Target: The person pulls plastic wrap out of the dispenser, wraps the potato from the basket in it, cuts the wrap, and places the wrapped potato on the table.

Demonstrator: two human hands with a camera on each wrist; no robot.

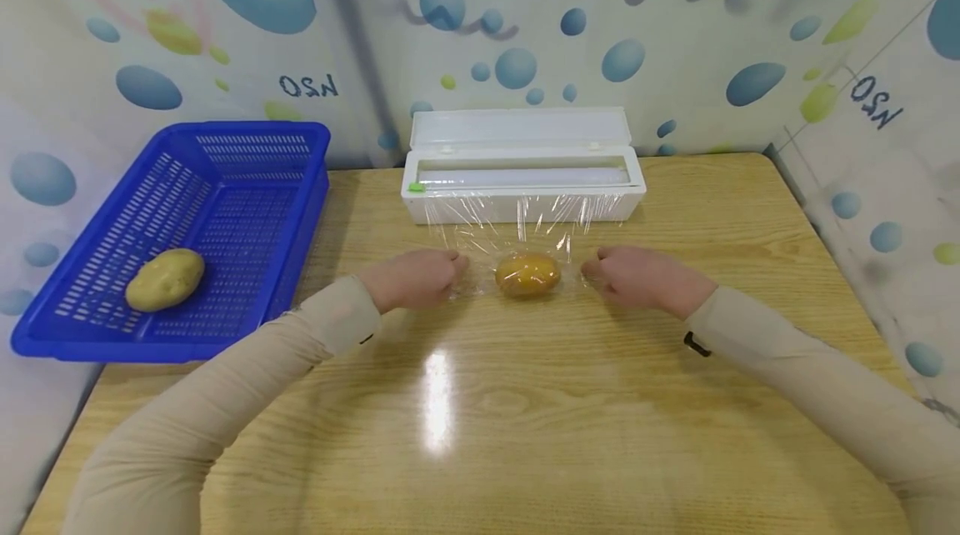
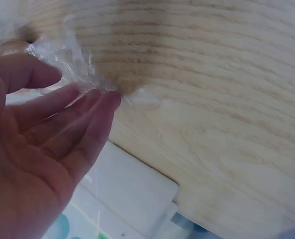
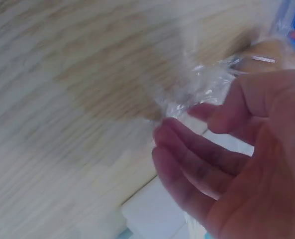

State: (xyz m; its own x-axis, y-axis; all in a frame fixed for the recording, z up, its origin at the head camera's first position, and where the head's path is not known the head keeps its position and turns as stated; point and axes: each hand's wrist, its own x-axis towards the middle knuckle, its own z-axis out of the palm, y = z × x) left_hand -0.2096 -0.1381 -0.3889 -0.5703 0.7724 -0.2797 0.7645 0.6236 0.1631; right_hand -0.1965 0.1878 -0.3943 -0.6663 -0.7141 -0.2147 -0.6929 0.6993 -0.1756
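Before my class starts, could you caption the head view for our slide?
Left hand and right hand flank a rounded yellow item in clear film trailing from an open white box.

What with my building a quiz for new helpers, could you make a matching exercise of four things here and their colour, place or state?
Things:
1. basket
2. box
3. film
4. bare potato

Descriptions:
A. see-through, drawn out over a white front
B. lying inside something blue
C. white, with its lid up
D. blue, with holes in its sides

Right pairs: 1-D, 2-C, 3-A, 4-B
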